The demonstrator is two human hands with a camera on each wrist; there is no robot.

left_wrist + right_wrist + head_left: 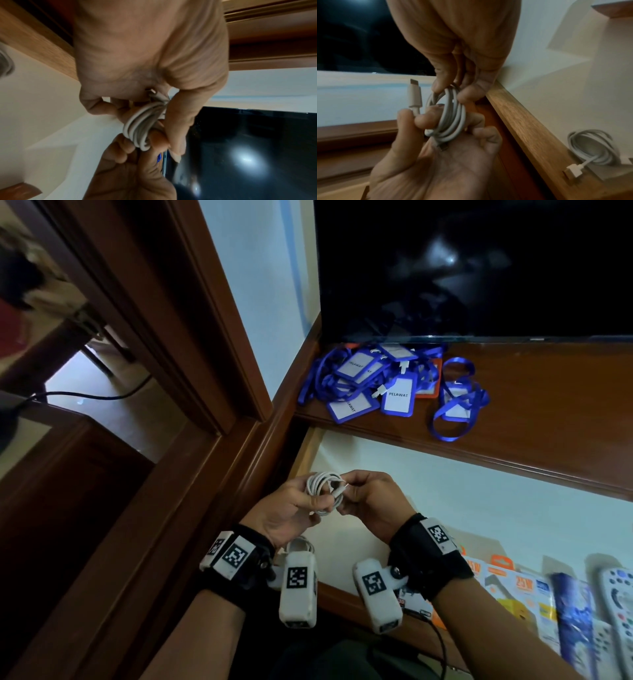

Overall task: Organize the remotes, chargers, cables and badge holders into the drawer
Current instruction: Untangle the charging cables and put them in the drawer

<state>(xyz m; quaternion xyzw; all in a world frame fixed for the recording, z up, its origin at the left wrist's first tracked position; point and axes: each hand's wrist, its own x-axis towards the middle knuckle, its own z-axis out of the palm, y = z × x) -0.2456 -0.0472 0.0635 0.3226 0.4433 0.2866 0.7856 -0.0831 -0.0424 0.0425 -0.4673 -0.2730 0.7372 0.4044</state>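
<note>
A coiled white cable [323, 491] is held over the left end of the open drawer [479, 501]. My left hand [313, 503] grips the coil from the left, and my right hand [347, 491] pinches its other side. In the right wrist view the coil [452, 119] lies across my left fingers, and a plug end [414, 94] sticks up free. In the left wrist view the coil [142, 125] sits between both hands. Blue badge holders [383, 381] with lanyards lie heaped on the cabinet top. Remotes [616, 597] and boxed chargers [513, 590] lie at the drawer's right.
A second coiled white cable [590, 147] lies in the drawer's near left corner. A dark TV screen [479, 268] stands on the wooden cabinet top [548, 405] behind the badges. A wooden door frame [191, 320] rises at the left.
</note>
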